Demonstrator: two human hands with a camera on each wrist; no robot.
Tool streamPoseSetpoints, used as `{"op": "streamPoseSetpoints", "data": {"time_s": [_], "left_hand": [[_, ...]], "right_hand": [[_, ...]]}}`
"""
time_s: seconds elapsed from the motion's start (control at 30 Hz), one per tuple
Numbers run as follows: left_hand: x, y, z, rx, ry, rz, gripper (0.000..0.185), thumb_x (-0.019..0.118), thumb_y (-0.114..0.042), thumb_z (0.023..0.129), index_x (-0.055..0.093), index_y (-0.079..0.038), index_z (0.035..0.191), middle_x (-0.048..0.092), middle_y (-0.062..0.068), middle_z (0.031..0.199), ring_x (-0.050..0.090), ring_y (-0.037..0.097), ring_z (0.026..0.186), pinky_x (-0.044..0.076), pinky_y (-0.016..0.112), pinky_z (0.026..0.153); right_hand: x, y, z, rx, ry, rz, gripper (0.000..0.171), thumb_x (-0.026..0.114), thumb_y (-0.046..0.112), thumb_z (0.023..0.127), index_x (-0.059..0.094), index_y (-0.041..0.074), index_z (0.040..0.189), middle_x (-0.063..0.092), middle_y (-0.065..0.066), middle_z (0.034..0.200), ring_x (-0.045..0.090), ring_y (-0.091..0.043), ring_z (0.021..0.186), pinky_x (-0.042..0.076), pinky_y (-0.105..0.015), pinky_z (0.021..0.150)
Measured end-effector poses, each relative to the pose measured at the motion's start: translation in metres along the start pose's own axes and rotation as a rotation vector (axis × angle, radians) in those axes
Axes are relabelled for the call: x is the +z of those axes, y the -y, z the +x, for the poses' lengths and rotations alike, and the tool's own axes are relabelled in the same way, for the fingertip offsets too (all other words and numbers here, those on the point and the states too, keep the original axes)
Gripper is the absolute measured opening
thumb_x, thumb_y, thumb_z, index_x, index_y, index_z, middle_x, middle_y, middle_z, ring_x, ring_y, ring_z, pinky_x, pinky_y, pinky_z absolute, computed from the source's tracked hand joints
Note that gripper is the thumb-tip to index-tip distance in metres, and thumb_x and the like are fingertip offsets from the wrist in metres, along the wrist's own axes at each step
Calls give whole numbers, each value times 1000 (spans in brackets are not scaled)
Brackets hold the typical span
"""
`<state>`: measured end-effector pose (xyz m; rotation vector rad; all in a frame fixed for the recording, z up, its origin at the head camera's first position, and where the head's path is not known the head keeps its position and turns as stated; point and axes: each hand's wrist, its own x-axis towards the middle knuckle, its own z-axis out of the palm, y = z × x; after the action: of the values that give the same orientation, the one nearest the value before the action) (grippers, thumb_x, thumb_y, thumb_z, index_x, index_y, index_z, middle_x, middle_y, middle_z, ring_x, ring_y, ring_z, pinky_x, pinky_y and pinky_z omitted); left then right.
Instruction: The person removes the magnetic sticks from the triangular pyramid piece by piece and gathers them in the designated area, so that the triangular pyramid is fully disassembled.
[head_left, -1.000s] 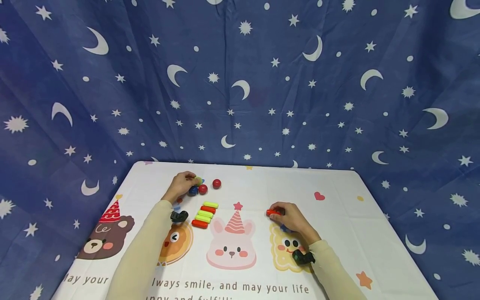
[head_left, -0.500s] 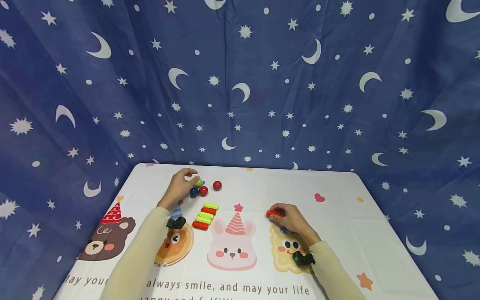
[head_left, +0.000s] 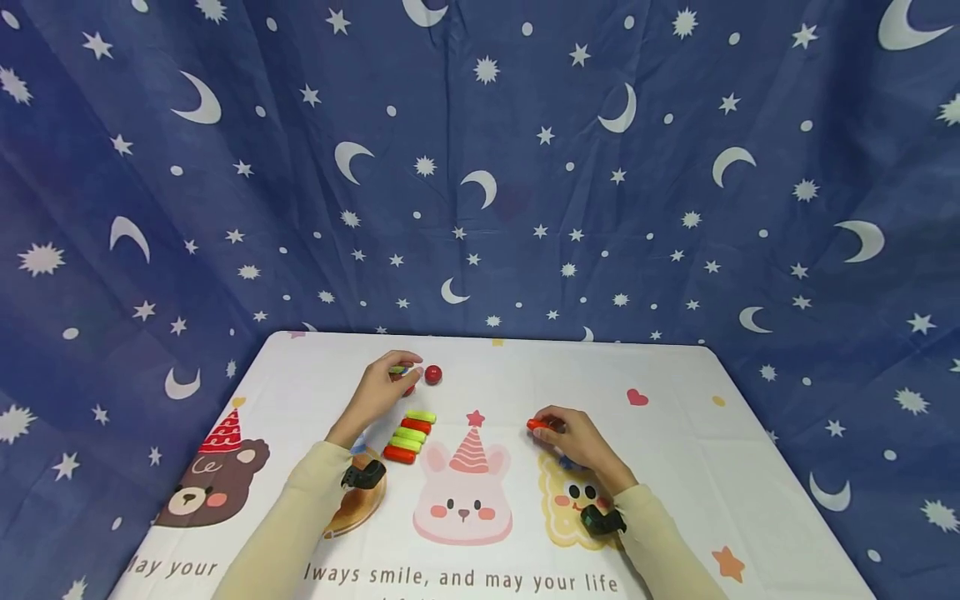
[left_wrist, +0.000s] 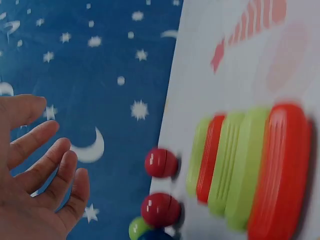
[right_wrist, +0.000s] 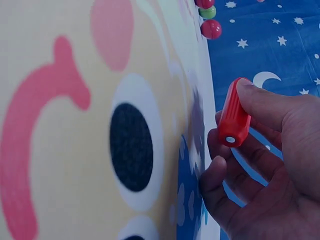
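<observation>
My left hand (head_left: pixel 403 375) hovers over a small cluster of balls at the back left of the table. In the left wrist view its fingers (left_wrist: pixel 47 165) are spread, relaxed and hold nothing. Two red balls (left_wrist: pixel 161 162) (left_wrist: pixel 160 210), a green ball (left_wrist: pixel 137 228) and a blue ball (left_wrist: pixel 156 235) lie there. The outer red ball (head_left: pixel 432 375) sits just right of my fingertips. A row of green and red sticks (head_left: pixel 408 435) lies in front of the balls. My right hand (head_left: pixel 553 428) pinches a red stick (right_wrist: pixel 234 115) between thumb and fingers, just above the cloth.
The table carries a white cartoon cloth (head_left: pixel 675 467) with a bear, a rabbit and printed words. A blue curtain (head_left: pixel 480 167) with stars and moons hangs close behind and around the table. Black wrist cameras (head_left: pixel 363 475) sit on both sleeves.
My left hand has shifted right and toward me across the ball cluster, and its fingers have spread open. My right hand has stayed put with the red stick.
</observation>
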<state>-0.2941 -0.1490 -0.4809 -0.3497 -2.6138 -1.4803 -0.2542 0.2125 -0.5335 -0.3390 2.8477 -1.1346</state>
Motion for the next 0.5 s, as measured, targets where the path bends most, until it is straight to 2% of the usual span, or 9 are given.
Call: {"op": "streamPoseSetpoints", "data": {"time_s": [0.17,0.37,0.5], "left_hand": [[17,-13,-8,33,57,-10,25,66,-27,95,68,-14,116,67,4,113,60,23,105,51,37,92],[34,-20,-15,4,120,-51,26,66,-28,95,67,-16,118,66,1,116,60,20,109,50,39,96],[46,-24,-17,4,133,-64,26,67,-28,94,67,-17,117,67,0,115,61,19,109,50,38,95]], "right_hand": [[1,1,-1,-26,-12,6,16,75,26,87,71,23,102,71,8,96,61,-9,87,51,-31,83],[1,6,-2,-24,-14,9,17,77,23,85,71,24,101,71,7,95,61,-10,86,50,-26,76],[1,7,-3,-7,-21,5,19,77,19,85,71,23,102,70,6,97,61,-10,87,52,-30,80]]}}
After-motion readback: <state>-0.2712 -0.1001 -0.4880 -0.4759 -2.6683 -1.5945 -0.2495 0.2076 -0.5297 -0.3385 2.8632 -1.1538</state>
